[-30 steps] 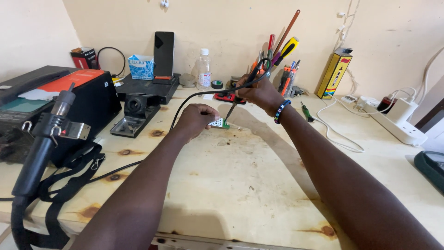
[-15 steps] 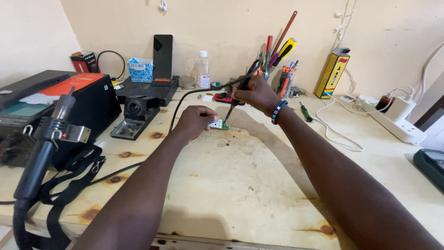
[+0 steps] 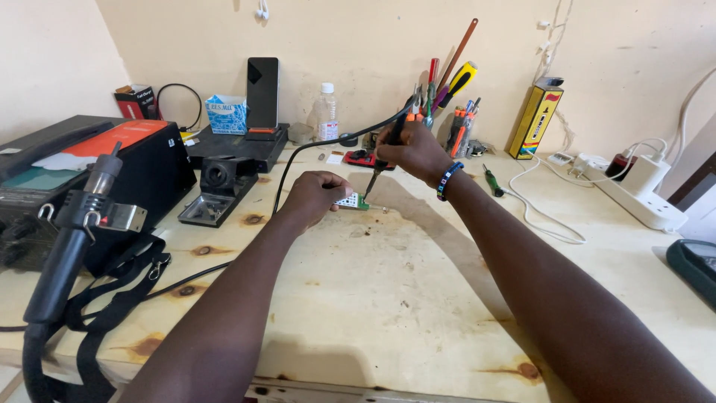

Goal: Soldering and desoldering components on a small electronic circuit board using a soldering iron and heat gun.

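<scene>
Your right hand (image 3: 410, 151) grips the soldering iron (image 3: 382, 158), tip down on the small green circuit board (image 3: 353, 201) at twelve o'clock on the table (image 3: 418, 298); your left hand (image 3: 317, 195) pinches that board's edge.

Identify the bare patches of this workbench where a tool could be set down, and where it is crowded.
Bare wood lies between the forearms, from the circuit board to the bench's near edge, and right of the white cable. Crowded: the back wall by the tool holder and the black station.
</scene>
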